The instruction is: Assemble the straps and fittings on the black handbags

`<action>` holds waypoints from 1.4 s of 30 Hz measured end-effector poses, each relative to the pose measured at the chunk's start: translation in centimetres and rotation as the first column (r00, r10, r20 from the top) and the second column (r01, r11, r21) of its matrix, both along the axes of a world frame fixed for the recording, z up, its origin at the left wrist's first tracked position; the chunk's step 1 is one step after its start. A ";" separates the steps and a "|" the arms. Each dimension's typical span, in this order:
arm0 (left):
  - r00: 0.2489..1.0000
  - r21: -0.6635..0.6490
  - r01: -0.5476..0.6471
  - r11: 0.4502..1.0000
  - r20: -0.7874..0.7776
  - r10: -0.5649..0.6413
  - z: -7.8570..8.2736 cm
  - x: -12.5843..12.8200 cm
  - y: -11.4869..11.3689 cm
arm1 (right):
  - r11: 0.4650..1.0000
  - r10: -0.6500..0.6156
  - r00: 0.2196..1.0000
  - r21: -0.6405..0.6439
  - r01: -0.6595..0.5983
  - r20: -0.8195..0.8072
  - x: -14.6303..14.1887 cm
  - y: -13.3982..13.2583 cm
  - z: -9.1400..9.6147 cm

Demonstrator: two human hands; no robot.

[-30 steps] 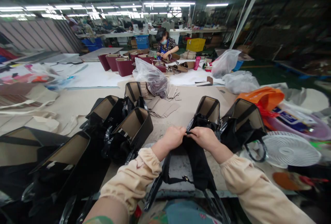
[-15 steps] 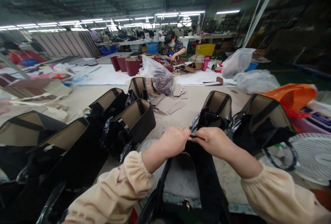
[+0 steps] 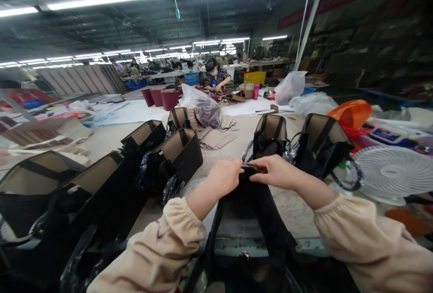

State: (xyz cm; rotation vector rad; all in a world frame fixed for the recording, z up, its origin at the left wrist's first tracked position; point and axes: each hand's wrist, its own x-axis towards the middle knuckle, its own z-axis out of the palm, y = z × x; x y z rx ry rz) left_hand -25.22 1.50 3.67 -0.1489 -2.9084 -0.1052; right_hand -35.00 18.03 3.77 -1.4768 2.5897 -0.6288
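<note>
A black bag [image 3: 265, 211] stands low in the middle of the head view, with a small metal clasp [image 3: 246, 254] on its near side. My left hand [image 3: 226, 176] is closed on the bag's far top edge, its fingers bent over the rim. Close beside it, my right hand [image 3: 277, 173] pinches the same edge between thumb and forefinger, the thumb lower and the forefinger on top. The fingertips of both hands nearly meet there. The bag's lower part runs out of view at the bottom.
Several black box-shaped bags [image 3: 179, 153] with tan insides stand to the left; two more, one a black bag [image 3: 324, 144], stand beyond my right hand. A white fan [image 3: 395, 171] lies at right. Cardboard pieces [image 3: 216, 138] lie mid-table. A co-worker [image 3: 216, 78] sits across.
The view has tilted up and swung to the right. My right thumb and forefinger have moved farther apart at the bag's edge; my left hand stays on the rim.
</note>
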 end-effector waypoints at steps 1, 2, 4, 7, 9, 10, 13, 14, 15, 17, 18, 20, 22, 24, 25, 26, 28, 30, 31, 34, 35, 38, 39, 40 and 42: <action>1.000 -0.005 -0.001 1.000 -0.008 0.001 0.0 0.0 0.0 | 1.000 -0.028 0.999 -0.011 0.028 0.020 0.2 0.2 0.0; 1.000 -0.007 -0.002 1.000 -0.014 0.002 -0.1 0.1 0.1 | 0.998 -0.052 0.998 -0.025 0.052 0.022 0.4 0.3 -0.1; 1.000 -0.007 -0.006 1.000 -0.025 0.006 -0.1 0.2 0.2 | 0.995 -0.077 0.997 -0.058 0.076 -0.013 0.7 0.4 -0.1; 0.999 -0.001 -0.014 1.000 -0.035 0.014 0.0 0.3 0.3 | 0.994 -0.073 0.994 -0.091 0.066 -0.079 1.0 0.1 -0.2; 0.999 -0.003 -0.012 1.000 -0.037 0.012 0.1 0.4 0.4 | 0.993 -0.073 0.991 -0.100 0.062 -0.109 1.0 -0.4 -0.3; 0.999 -0.006 -0.008 1.000 -0.037 0.008 0.1 0.5 0.4 | 0.993 -0.074 0.989 -0.099 0.062 -0.125 1.0 -0.6 -0.3; 0.999 0.000 0.005 1.000 -0.036 -0.005 0.1 0.5 0.2 | 0.994 -0.082 0.981 -0.087 0.068 -0.173 1.0 -1.2 -0.4; 0.999 0.005 0.009 1.000 -0.036 -0.009 0.1 0.4 0.2 | 0.994 -0.088 0.978 -0.082 0.074 -0.189 1.0 -1.3 -0.4; 0.999 0.011 0.012 1.000 -0.035 -0.012 0.1 0.3 0.1 | 0.994 -0.091 0.974 -0.077 0.077 -0.206 1.0 -1.4 -0.3; 0.999 0.020 0.015 1.000 -0.034 -0.014 0.0 0.1 0.0 | 0.996 -0.080 0.967 -0.062 0.067 -0.243 1.0 -1.7 -0.2; 0.999 0.023 0.014 1.000 -0.034 -0.013 0.0 0.0 0.0 | 0.997 -0.070 0.963 -0.052 0.058 -0.259 0.9 -1.8 -0.1; 0.999 0.030 0.004 1.000 -0.036 -0.003 -0.1 -0.2 -0.2 | 0.998 -0.055 0.959 -0.035 0.047 -0.278 0.7 -1.9 -0.1; 0.999 0.041 -0.015 0.999 -0.039 0.017 -0.3 -0.3 -0.2 | 0.998 -0.059 0.958 -0.034 0.051 -0.281 0.6 -1.8 -0.1; 0.999 0.052 -0.031 0.998 -0.039 0.033 -0.4 -0.4 -0.3 | 0.998 -0.061 0.962 -0.039 0.052 -0.266 0.4 -1.6 -0.2; 0.999 0.056 -0.037 0.998 -0.037 0.039 -0.4 -0.4 -0.3 | 0.998 -0.054 0.967 -0.039 0.046 -0.250 0.4 -1.5 -0.3; 0.998 0.060 -0.042 0.997 -0.036 0.044 -0.5 -0.5 -0.3 | 0.998 -0.047 0.971 -0.039 0.039 -0.233 0.3 -1.5 -0.3; 0.998 0.066 -0.046 0.997 -0.034 0.048 -0.5 -0.5 -0.3 | 0.999 -0.031 0.975 -0.033 0.024 -0.220 0.3 -1.4 -0.3; 0.998 0.074 -0.044 0.996 -0.033 0.046 -0.6 -0.6 -0.3 | 1.000 -0.029 0.966 -0.017 0.026 -0.256 0.4 -1.5 -0.3; 0.998 0.080 -0.043 0.996 -0.034 0.045 -0.6 -0.6 -0.3 | 1.000 -0.031 0.958 -0.009 0.030 -0.284 0.5 -1.7 -0.3; 0.998 0.121 -0.043 0.992 -0.036 0.048 -0.7 -0.8 -0.3 | 0.999 -0.040 0.934 0.006 0.045 -0.354 0.7 -2.1 -0.2; 0.998 0.152 -0.041 0.988 -0.039 0.047 -0.7 -0.8 -0.3 | 0.999 -0.040 0.929 0.006 0.045 -0.367 0.8 -2.1 -0.2; 0.999 0.331 -0.012 0.943 -0.039 0.026 -0.7 -0.6 -0.6 | 0.999 -0.034 0.926 0.011 0.041 -0.376 1.0 -2.2 0.0; 0.999 0.404 -0.008 0.915 -0.032 0.023 -0.8 -0.4 -0.8 | 0.999 -0.030 0.929 0.013 0.038 -0.370 1.0 -2.2 0.0; 1.000 0.463 -0.011 0.886 -0.021 0.024 -0.8 -0.3 -1.0 | 0.999 -0.028 0.931 0.013 0.036 -0.363 0.9 -2.1 0.0; 0.999 0.509 -0.044 0.860 0.012 0.044 -0.9 0.0 -1.5 | 1.000 -0.027 0.934 0.005 0.031 -0.355 0.8 -2.1 0.0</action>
